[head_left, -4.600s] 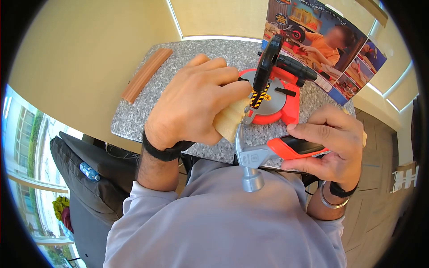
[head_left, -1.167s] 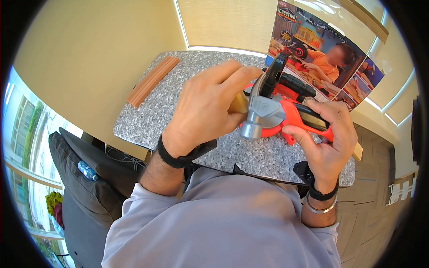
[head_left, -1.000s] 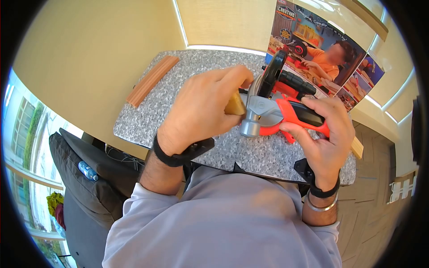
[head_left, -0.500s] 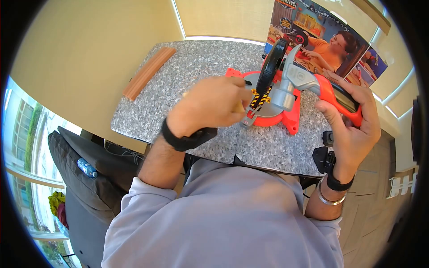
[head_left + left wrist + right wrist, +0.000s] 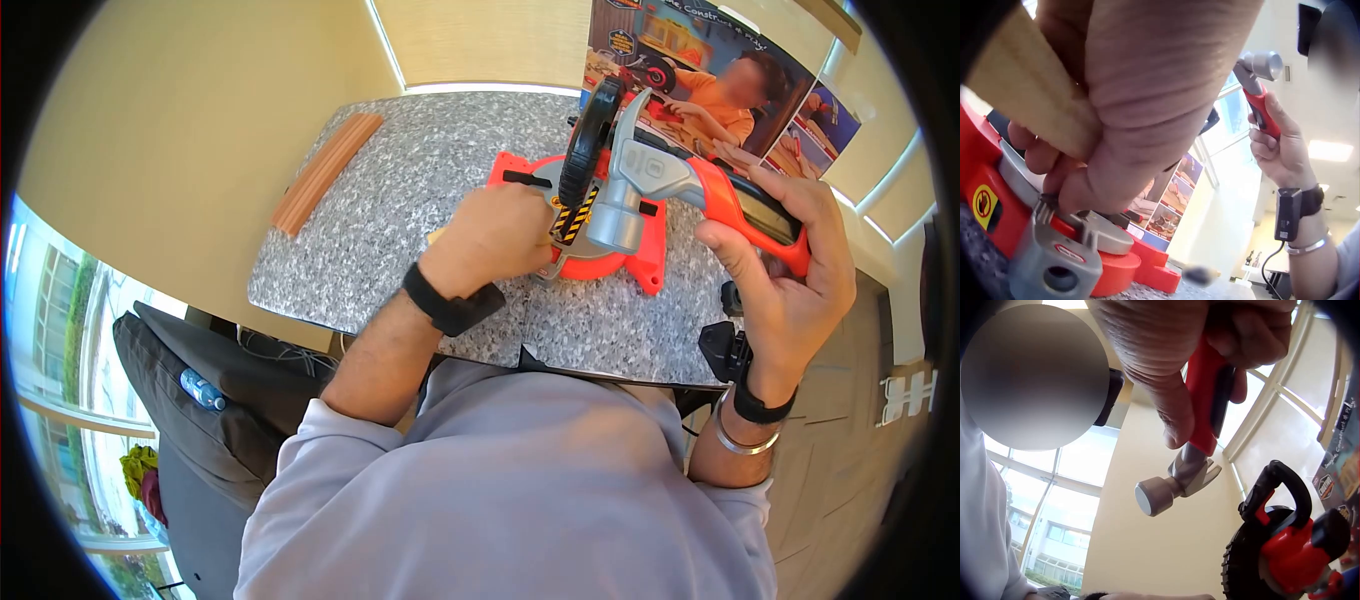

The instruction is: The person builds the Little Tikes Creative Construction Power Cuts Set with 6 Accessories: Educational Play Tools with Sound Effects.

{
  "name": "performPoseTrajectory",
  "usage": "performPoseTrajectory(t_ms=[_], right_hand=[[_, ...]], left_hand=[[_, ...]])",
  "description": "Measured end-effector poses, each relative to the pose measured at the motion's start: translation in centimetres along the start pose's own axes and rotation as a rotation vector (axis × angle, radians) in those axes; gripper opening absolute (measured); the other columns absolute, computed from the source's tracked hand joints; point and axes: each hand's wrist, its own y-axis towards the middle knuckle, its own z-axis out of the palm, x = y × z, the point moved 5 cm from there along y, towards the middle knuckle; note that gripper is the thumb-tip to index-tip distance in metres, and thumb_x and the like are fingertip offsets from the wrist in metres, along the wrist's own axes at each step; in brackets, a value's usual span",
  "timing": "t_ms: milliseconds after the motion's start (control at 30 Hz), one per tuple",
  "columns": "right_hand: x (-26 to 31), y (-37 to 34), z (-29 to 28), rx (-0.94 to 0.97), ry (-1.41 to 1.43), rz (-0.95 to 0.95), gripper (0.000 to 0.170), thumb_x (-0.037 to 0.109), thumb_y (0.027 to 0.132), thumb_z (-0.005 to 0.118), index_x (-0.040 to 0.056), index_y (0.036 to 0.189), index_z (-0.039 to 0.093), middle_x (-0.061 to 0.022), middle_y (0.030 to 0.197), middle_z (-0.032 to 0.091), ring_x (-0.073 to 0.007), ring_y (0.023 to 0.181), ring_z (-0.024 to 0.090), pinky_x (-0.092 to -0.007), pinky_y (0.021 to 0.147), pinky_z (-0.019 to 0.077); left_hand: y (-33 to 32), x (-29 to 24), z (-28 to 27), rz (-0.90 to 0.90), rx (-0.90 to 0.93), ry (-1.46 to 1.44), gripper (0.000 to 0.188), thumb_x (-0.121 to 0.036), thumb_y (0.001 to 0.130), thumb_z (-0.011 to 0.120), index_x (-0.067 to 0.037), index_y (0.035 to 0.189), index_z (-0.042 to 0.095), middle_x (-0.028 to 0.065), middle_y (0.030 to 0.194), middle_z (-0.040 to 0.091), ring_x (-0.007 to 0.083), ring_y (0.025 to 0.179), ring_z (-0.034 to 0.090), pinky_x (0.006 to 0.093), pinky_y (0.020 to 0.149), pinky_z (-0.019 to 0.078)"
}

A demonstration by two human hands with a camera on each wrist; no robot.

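- Beige walls [image 5: 200,120] are bounding the far side of a speckled grey tabletop [image 5: 350,265], and a tall window [image 5: 1063,515] is letting in daylight.
- Red and grey, a toy saw [image 5: 650,258] is standing on the tabletop, its black toothed blade [image 5: 590,140] rising over a round grey plate.
- Just beside the saw's near left side, the left hand [image 5: 497,232] is holding a pale wooden piece [image 5: 1029,87]; its thumb and curled fingers are clamping the wood near a grey fitting [image 5: 1029,265] of the saw. Whether wood and saw are touching, I cannot tell.
- Above the tabletop, the right hand [image 5: 800,285] is gripping a toy hammer [image 5: 700,183], thumb and fingers closing round the red-and-black handle.
- That hammer's grey head is overlapping the saw in the head view, but is hanging apart from it in the right wrist view.
- Along the left edge, a brown grooved strip [image 5: 325,175] is lying well apart from both hands.
- Behind the saw, to the right, a printed box [image 5: 680,50] is standing.
- At lower left, a clear bottle [image 5: 203,390] is resting on dark seating [image 5: 235,450].
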Motion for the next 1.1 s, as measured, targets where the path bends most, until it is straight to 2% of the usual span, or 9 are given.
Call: performPoseTrajectory(t_ms=[100, 333, 433, 500, 600, 700, 867, 1000, 1100], right_hand=[[0.1, 0.0, -0.1, -0.008, -0.003, -0.01, 0.053, 0.006, 0.072, 0.099, -0.0039, 0.117, 0.072, -0.0093, 0.115, 0.072, -0.0174, 0.105, 0.068, -0.0294, 0.092, 0.056], [0.5, 0.4, 0.5, 0.056, -0.031, -0.134, 0.056, 0.012, 0.069, 0.101, -0.0025, 0.115, 0.073, -0.0097, 0.109, 0.072, -0.0198, 0.099, 0.069, -0.0311, 0.089, 0.0562], [0.9, 0.5, 0.7, 0.077, -0.058, -0.169, 0.058, 0.016, 0.067, 0.102, -0.0013, 0.115, 0.073, -0.0102, 0.106, 0.073, -0.0226, 0.097, 0.07, -0.0331, 0.087, 0.0564], [1.0, 0.6, 0.8, 0.084, -0.068, -0.172, 0.059, 0.018, 0.066, 0.103, -0.0007, 0.114, 0.074, -0.0103, 0.104, 0.073, -0.0238, 0.096, 0.07, -0.0339, 0.087, 0.0565], [1.3, 0.8, 0.9, 0.074, -0.102, -0.219, 0.061, 0.019, 0.064, 0.103, 0.0001, 0.114, 0.074, -0.0102, 0.101, 0.073, -0.0247, 0.095, 0.07, -0.0346, 0.086, 0.0562], [1.2, 0.8, 1.1, 0.075, -0.111, -0.18, 0.053, 0.016, 0.062, 0.103, 0.0003, 0.104, 0.075, -0.0101, 0.096, 0.074, -0.0235, 0.089, 0.07, -0.0363, 0.086, 0.0595], [-0.9, -0.7, 1.0, 0.06, 0.431, -0.03, 0.076, -0.003, 0.071, 0.097, 0.0061, 0.133, 0.053, -0.0099, 0.123, 0.062, -0.0153, 0.106, 0.065, -0.0299, 0.093, 0.0602], [-0.1, -0.6, 0.1, 0.05, 0.584, -0.049, 0.083, -0.006, 0.072, 0.096, 0.0097, 0.138, 0.048, -0.0119, 0.125, 0.058, -0.0189, 0.114, 0.063, -0.0341, 0.097, 0.061], [-0.5, -0.9, -0.6, 0.017, 0.615, 0.04, 0.077, -0.003, 0.075, 0.095, 0.011, 0.136, 0.051, -0.0129, 0.126, 0.058, -0.0253, 0.124, 0.059, -0.0413, 0.107, 0.0554]], left_hand=[[0.2, 2.8, -3.0, -0.2, 0.01, -0.03, 0.025, -0.024, 0.079, 0.079, -0.004, 0.094, 0.077, 0.0201, 0.095, 0.076, 0.0438, 0.084, 0.072, 0.0524, 0.079, 0.0588], [-1.3, 11.1, -3.4, -0.236, -0.149, 0.11, 0.026, -0.025, 0.078, 0.081, -0.001, 0.087, 0.077, 0.0234, 0.088, 0.073, 0.0438, 0.086, 0.071, 0.0506, 0.078, 0.0576], [-1.2, 13.2, -1.4, -0.438, 0.084, 0.076, 0.029, -0.024, 0.076, 0.082, -0.002, 0.094, 0.078, 0.0231, 0.09, 0.073, 0.0431, 0.09, 0.072, 0.0479, 0.083, 0.0582], [-1.3, 12.9, -1.5, -0.273, -0.014, 0.022, 0.048, -0.018, 0.076, 0.083, -0.005, 0.12, 0.073, 0.021, 0.115, 0.07, 0.0413, 0.112, 0.067, 0.0494, 0.098, 0.0555], [-1.5, 10.5, -4.2, -0.145, -0.218, -0.077, 0.068, -0.011, 0.074, 0.083, -0.006, 0.138, 0.058, 0.0225, 0.125, 0.062, 0.0432, 0.118, 0.063, 0.049, 0.102, 0.0537], [-1.9, 8.1, -6.6, -0.037, -0.312, -0.189, 0.075, -0.004, 0.073, 0.086, -0.004, 0.14, 0.053, 0.0225, 0.128, 0.057, 0.0409, 0.118, 0.062, 0.0475, 0.103, 0.0537], [-2.6, 5.2, -9.5, 0.023, -0.478, -0.38, 0.065, 0.003, 0.075, 0.087, -0.003, 0.133, 0.057, 0.0167, 0.117, 0.069, 0.0303, 0.103, 0.069, 0.0382, 0.093, 0.0571], [-3.6, 2.3, -11.6, 0.204, -0.578, -0.461, 0.046, 0.003, 0.078, 0.085, -0.003, 0.115, 0.059, 0.0132, 0.108, 0.079, 0.0202, 0.087, 0.073, 0.0301, 0.083, 0.057], [-4.3, 1.1, -11.7, 0.33, -0.567, -0.601, 0.04, 0.012, 0.082, 0.076, -0.006, 0.106, 0.05, 0.0187, 0.122, 0.076, 0.0153, 0.102, 0.07, 0.0307, 0.088, 0.0569]])
